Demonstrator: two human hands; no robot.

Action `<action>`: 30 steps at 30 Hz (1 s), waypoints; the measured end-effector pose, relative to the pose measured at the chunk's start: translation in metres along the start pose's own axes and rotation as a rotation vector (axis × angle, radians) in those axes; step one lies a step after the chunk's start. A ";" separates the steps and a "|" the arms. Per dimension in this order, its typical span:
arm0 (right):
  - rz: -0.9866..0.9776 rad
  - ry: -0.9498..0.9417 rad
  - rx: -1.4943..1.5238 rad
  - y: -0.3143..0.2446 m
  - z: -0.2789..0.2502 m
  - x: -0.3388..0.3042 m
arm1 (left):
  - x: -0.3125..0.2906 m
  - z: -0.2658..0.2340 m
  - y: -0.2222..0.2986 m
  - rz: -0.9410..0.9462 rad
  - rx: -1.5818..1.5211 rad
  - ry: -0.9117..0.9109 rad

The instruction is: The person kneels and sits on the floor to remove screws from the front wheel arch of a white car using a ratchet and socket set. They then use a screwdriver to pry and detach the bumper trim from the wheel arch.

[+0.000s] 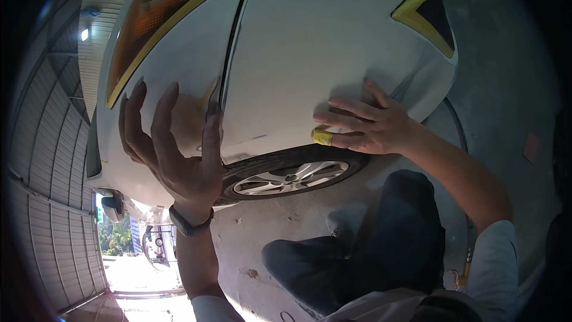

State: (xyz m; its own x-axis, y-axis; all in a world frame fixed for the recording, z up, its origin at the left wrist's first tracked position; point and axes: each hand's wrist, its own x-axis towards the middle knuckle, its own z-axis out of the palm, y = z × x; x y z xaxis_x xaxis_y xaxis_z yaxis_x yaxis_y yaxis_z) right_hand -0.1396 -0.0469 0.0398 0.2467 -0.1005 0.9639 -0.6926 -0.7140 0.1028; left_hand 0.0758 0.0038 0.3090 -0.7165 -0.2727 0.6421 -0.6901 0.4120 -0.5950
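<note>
A white car's body fills the upper middle, with a dark seam (233, 36) between the fender (179, 53) and the bumper (298, 42). My left hand (173, 143) is spread over the fender, fingers apart, its thumb beside the seam; it holds nothing. A dark band (189, 222) is round that wrist. On the bumper's lower part, my right hand (372, 122) lies with fingers stretched out and holds nothing. Yellow tape (322, 137) wraps one of its fingertips. Small dark marks show on the paint near both hands.
Under the hands is the car's wheel (291, 177). Yellow masking tape edges the orange-sided headlight (152, 21) and a dark triangular opening (435, 15) at upper right. A dark hose (459, 122) lies on the floor at right. My bent legs (411, 226) are below.
</note>
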 end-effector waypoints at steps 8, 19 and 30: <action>-0.038 -0.019 -0.006 0.002 -0.002 0.000 | 0.042 0.010 -0.001 0.014 0.026 -0.005; -0.036 -0.078 0.062 0.004 -0.010 0.001 | 0.007 -0.019 0.019 -0.267 0.013 -0.155; -0.041 -0.145 0.017 0.000 -0.016 -0.001 | -0.100 -0.048 0.039 -0.442 0.075 -0.353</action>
State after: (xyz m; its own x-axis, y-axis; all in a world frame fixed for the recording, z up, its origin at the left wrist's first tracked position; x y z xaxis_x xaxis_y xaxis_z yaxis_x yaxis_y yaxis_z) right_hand -0.1503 -0.0359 0.0431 0.3705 -0.1690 0.9133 -0.6689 -0.7308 0.1361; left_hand 0.1256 0.0892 0.2451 -0.3398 -0.6843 0.6452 -0.9283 0.1337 -0.3470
